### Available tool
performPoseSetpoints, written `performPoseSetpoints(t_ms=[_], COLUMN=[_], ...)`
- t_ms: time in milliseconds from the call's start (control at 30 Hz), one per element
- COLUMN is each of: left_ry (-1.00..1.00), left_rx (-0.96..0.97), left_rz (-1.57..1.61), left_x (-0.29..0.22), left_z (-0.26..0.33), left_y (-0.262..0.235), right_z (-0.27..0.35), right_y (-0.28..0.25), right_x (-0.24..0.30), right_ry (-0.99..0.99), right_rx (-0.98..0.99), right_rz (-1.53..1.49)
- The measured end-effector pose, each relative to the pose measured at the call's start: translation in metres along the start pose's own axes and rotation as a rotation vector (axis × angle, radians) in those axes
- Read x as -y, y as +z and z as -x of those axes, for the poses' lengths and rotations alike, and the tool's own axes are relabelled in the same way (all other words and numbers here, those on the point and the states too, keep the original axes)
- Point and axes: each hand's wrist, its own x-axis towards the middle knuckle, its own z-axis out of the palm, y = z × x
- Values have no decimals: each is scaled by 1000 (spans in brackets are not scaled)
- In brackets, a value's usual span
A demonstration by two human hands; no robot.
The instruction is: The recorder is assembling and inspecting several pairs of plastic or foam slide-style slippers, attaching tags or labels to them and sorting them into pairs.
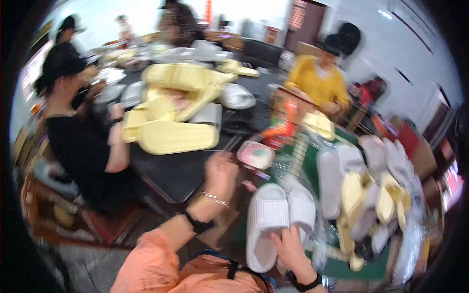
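Observation:
My left hand (221, 172) is raised over the front edge of the dark table, fingers bunched and smeared by motion. A thin pale line shows at its fingertips, too faint to name. Just beyond lies a pale yellow slipper (178, 137), in front of a heap of yellow slippers (176, 78). My right hand (291, 250) grips a pair of white slippers (267, 212) at their inner edges, thumb toward the left one and fingers at the right one. The slippers sit side by side, ribbed straps up, toes pointing away from me.
A small pink-and-white tub (255, 155) stands between the tables. On the green table (356, 271) to the right lie several white and yellow slippers (352, 193) and clear plastic bags (320, 244). A person in black (78, 151) sits left; another in yellow (317, 80) sits across.

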Motion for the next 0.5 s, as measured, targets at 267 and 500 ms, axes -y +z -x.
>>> performPoseSetpoints(t_ms=[267,500], left_ry=[-377,-600], left_rx=[-389,-389], left_rz=[494,496], left_x=[53,40], left_z=[-77,-69], left_y=[-185,-142], right_z=[-35,0], right_y=[-186,-327], right_x=[-84,-317], right_ry=[47,604], right_rx=[-763,-588], right_rz=[425,782])
